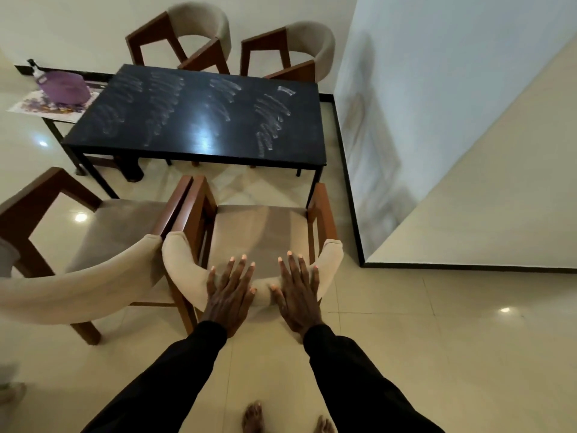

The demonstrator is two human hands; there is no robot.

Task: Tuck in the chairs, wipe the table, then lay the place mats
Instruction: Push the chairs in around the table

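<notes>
Chairs come first, and the nearest chair [259, 232] is the one I have in hand now: my left hand [229, 295] and right hand [298, 292] both lie flat and open on its padded backrest, fingers spread, gripping nothing, ready as I judge it to push. Its seat stands clear of the worktop [199, 120], so it is not tucked in. Just beside it on my left a second chair [93, 245] touches it arm to arm and also stands out on the floor. Beyond them the dark worktop shows pale streaks across its top; I cannot tell if those are wipe marks or dust. At its far edge two more chairs [193, 39] stand close against it. Off the far left corner a side table holds a purple tub [64, 87], a spray bottle [36, 73] and a patterned mat [46, 104]. No mats are laid, so most of the job remains.
</notes>
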